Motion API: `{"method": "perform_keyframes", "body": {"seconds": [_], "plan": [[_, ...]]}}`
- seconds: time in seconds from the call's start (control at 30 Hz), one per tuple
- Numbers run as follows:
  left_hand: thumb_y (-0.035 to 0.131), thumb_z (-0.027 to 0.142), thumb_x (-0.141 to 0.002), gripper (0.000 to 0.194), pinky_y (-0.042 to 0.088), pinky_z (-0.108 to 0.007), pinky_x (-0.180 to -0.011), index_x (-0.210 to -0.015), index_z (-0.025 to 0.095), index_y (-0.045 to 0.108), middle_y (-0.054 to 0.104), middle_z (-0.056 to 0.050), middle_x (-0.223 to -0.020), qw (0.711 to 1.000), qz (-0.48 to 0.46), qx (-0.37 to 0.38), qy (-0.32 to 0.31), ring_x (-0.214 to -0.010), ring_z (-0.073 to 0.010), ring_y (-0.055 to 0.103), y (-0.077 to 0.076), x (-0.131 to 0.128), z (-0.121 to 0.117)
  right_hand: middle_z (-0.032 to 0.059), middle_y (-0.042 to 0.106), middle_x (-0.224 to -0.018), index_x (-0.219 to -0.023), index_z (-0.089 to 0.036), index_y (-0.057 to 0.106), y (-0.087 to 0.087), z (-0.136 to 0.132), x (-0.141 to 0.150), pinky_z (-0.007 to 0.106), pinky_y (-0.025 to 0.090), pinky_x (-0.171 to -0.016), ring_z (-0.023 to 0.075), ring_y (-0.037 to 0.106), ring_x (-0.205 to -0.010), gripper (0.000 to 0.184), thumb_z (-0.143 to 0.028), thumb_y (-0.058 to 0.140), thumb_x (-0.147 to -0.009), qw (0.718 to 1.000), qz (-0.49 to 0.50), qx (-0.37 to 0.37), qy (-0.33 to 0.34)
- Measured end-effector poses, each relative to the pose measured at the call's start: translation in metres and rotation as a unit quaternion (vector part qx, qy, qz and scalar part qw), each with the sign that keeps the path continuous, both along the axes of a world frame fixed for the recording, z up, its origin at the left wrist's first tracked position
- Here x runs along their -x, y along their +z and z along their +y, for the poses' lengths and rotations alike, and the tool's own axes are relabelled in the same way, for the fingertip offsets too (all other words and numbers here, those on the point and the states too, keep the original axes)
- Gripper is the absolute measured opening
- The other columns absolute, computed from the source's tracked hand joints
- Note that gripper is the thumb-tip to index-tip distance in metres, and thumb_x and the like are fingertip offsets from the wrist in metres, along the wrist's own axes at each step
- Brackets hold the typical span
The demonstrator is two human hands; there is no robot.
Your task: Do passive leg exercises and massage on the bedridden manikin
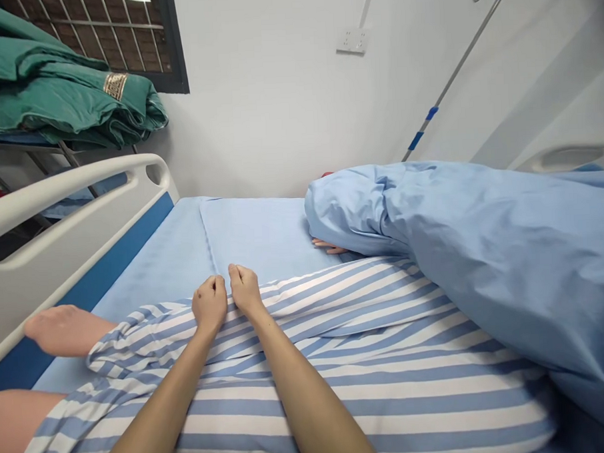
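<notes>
Both of my arms reach across striped blue-and-white trousers [307, 340] on the legs of a figure lying on the bed; whether it is a person or a manikin I cannot tell. My left hand [210, 302] is closed in a fist at the far edge of the far trouser leg. Right beside it, my right hand [245, 289] is closed too, thumb side up. What the fingers hold, if anything, is hidden. Beyond the fists lies the light blue bed sheet [257, 228], with a fold line running up to them. A bare foot [69, 330] sticks out of the far trouser leg.
A blue quilt [473, 246] covers the figure's upper part; fingers of a hand [327, 245] show below it. At left stands the bed's end board [76, 223], with a green bundle [66, 90] behind. A drip pole [455, 73] leans up near the wall.
</notes>
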State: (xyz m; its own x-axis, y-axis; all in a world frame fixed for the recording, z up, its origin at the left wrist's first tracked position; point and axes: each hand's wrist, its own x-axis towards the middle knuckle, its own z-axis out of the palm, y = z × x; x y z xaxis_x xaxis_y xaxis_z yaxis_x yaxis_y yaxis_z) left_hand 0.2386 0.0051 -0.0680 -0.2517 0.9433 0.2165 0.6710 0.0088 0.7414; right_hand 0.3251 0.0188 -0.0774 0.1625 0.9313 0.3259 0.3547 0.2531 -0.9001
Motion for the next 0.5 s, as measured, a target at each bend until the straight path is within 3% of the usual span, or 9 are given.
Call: {"method": "perform_keyframes", "body": {"seconds": [0.13,0.2,0.27,0.37,0.5], "plan": [[0.038,0.032,-0.078,0.030,0.030,-0.023,-0.052,-0.050,0.020,0.037,0.036,0.005,-0.045,0.984,-0.161,-0.061,-0.034,-0.049,-0.0095,0.036,0.027,-0.016,0.011,-0.0052,0.036,-0.047,-0.052,-0.020,0.035,0.001,0.003,-0.003,0.022,0.028,-0.049,0.0099,0.035,-0.050,0.042,-0.042,0.032,-0.087,0.997,0.079,0.007,0.006],[0.038,0.032,-0.078,0.029,0.030,-0.022,-0.050,-0.051,0.020,0.035,0.033,0.006,-0.046,0.968,-0.231,-0.091,-0.031,-0.048,-0.0088,0.034,0.031,-0.028,0.015,-0.0049,0.037,-0.048,-0.053,-0.020,0.037,0.001,0.004,-0.005,0.022,0.030,-0.049,0.0100,0.036,-0.050,0.040,-0.041,0.033,-0.086,0.993,0.115,0.008,0.010],[0.039,0.031,-0.077,0.029,0.029,-0.022,-0.049,-0.050,0.021,0.032,0.031,0.006,-0.046,0.964,-0.251,-0.089,-0.004,-0.048,-0.0084,0.032,0.025,-0.039,0.015,-0.0048,0.037,-0.049,-0.053,-0.020,0.037,0.001,0.005,-0.007,0.022,0.031,-0.049,0.0100,0.036,-0.050,0.038,-0.041,0.035,-0.085,0.990,0.143,0.010,0.005],[0.041,0.029,-0.075,0.031,0.026,-0.023,-0.048,-0.048,0.020,0.030,0.029,0.006,-0.045,0.977,-0.202,-0.058,0.033,-0.048,-0.0084,0.029,0.006,-0.047,0.011,-0.0053,0.034,-0.049,-0.055,-0.021,0.032,-0.001,0.007,-0.008,0.022,0.030,-0.047,0.0096,0.033,-0.049,0.037,-0.041,0.036,-0.085,0.983,0.183,0.020,-0.024],[0.040,0.030,-0.078,0.032,0.025,-0.024,-0.050,-0.049,0.020,0.031,0.030,0.006,-0.045,0.989,-0.137,-0.059,0.028,-0.049,-0.0091,0.029,-0.007,-0.046,0.009,-0.0055,0.030,-0.050,-0.055,-0.021,0.028,-0.002,0.008,-0.007,0.023,0.029,-0.046,0.0095,0.030,-0.049,0.036,-0.041,0.036,-0.085,0.980,0.195,0.035,-0.031]]}}
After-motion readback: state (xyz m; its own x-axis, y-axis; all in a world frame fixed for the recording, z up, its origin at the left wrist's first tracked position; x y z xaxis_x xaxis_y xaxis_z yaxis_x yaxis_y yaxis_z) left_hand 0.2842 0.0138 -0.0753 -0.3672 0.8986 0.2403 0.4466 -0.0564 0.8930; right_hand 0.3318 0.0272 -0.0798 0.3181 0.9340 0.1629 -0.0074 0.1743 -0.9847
